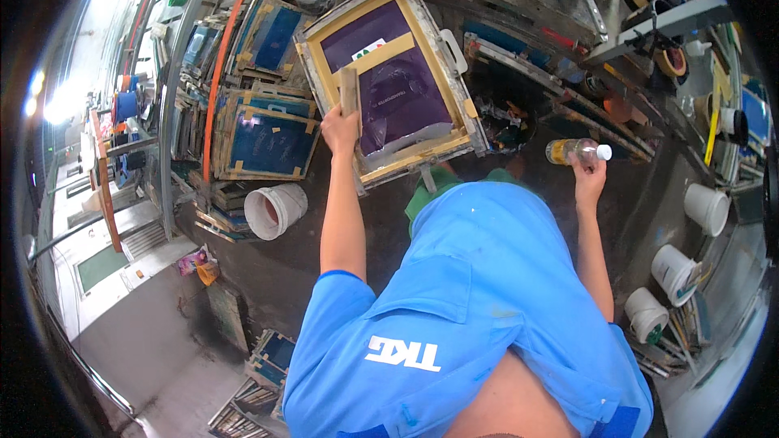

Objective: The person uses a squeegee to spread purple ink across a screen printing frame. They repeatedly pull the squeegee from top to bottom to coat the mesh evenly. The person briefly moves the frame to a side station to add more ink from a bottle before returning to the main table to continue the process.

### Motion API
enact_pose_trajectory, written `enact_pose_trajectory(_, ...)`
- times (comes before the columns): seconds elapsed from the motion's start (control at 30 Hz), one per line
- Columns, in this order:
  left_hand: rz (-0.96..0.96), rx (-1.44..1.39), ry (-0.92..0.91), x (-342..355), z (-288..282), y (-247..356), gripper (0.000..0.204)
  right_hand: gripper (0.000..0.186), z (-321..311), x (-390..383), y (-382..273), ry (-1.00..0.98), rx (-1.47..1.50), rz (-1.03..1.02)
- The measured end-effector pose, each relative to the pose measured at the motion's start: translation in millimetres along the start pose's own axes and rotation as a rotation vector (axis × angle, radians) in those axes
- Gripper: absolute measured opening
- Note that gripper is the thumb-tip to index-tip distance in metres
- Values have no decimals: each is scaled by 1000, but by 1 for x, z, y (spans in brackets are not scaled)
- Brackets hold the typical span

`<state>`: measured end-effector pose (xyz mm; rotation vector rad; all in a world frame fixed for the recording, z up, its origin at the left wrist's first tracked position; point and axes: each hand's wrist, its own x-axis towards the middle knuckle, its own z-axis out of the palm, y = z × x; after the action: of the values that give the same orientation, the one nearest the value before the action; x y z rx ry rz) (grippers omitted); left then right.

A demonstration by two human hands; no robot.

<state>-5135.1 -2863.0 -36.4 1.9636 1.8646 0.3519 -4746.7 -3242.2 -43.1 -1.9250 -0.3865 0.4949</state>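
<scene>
1. The left hand (340, 130) grips a wooden squeegee (350, 91) on the screen-printing frame (388, 81), whose mesh is purple.
2. The right hand (587, 180) grasps a clear plastic bottle (577, 151) holding yellowish liquid, beside the frame.

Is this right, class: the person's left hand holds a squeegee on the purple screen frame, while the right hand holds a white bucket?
Not quite. The head view shows the right hand holding a small clear bottle with a white cap, not a bucket. The left hand does hold the squeegee on the purple screen frame.
</scene>
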Motion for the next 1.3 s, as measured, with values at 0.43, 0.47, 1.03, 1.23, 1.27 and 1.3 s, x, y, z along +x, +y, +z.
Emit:
enact_pose_trajectory(0.43, 616, 12, -190, -53, -5, -24, 52, 49, -9, 16, -3, -34, -112, 3)
enact_pose_trajectory(0.47, 608, 18, -175, -51, -3, -27, 52, 49, -6, 18, -5, -37, -80, -28)
enact_pose_trajectory(1.03, 532, 77, -131, -161, 33, -26, 65, 44, 21, 3, 5, -80, -31, -40)
enact_pose_trajectory(1.23, 509, 7, -157, -201, 16, -29, 67, 49, 9, 15, 6, -65, -84, -17)
enact_pose_trajectory(1.27, 505, -22, -127, -196, 12, -29, 66, 50, 8, 17, 5, -79, -58, -65)
enact_pose_trajectory(1.3, 510, -47, -89, -187, 7, -30, 65, 50, 6, 19, 4, -79, -34, -66)
